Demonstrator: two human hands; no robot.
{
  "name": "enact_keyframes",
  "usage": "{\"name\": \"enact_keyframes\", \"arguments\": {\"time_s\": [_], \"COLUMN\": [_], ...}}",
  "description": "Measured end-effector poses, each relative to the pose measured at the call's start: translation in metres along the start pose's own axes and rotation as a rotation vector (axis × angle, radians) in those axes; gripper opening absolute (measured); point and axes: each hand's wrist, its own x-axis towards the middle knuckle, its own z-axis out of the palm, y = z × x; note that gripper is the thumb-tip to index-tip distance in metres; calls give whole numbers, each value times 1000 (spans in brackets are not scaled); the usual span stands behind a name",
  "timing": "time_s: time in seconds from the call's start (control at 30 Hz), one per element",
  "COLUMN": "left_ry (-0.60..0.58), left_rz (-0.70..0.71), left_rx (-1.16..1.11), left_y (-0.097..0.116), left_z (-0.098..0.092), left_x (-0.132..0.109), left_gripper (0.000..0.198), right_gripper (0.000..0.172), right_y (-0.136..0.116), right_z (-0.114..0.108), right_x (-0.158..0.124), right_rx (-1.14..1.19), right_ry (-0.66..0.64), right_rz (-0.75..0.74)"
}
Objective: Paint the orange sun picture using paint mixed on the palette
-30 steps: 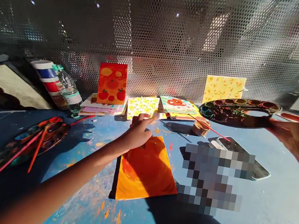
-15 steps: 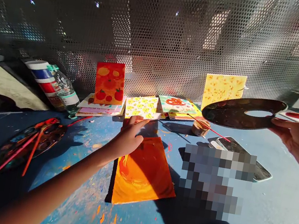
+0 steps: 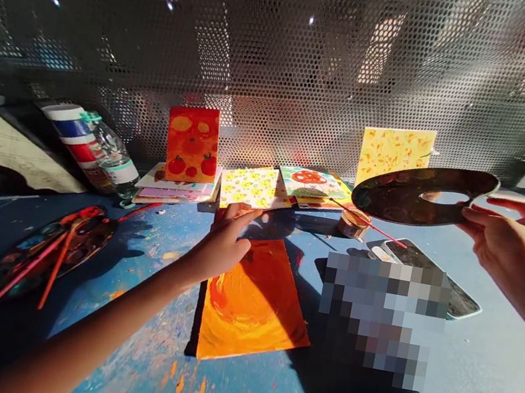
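I have the right hand (image 3: 514, 234) holding a dark oval palette (image 3: 395, 193) by its right end, beside the thumb hole, fingers closed narrowly on the rim; it hangs above the desk (image 3: 126, 362), tilted, its paints too dark for me to make out. My left hand (image 3: 221, 248) reaches forward over the upper left corner of the orange canvas (image 3: 248, 302), fingers pointing away from me, and from here I cannot tell whether they grip its edge or only rest there. That canvas lies flat on the desk at the middle of my view, a band of shadow slanting across it. Just past the fingertips I see a yellow-patterned card (image 3: 254, 187), with a red painting (image 3: 193, 144) upright to its left and a mushroom picture (image 3: 313, 180) lying to its right. Over on the left, a paint-smeared palette (image 3: 37, 248) carries a pink brush (image 3: 19, 276) and an orange brush (image 3: 55, 272). Near the held palette stands a small brown cup (image 3: 353, 226); a phone (image 3: 460, 299) lies closer to me, partly covered by a pixelated patch
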Motion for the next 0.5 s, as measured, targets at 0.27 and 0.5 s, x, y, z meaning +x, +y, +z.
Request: {"name": "enact_keyframes", "arguments": {"time_s": [0.27,0.5], "left_ry": [34,58], "left_rz": [3,9], "left_rx": [-22,-52], "left_y": [-4,-6], "left_z": [0,-2], "left_x": [-2,-5], "left_gripper": [64,65], "right_gripper": [39,36], "right_y": [1,9], "right_z": [8,11], "right_x": [-12,-10], "right_rx": [-15,-2], "right_ry": [25,-11], "right_rz": [-102,-244]}}
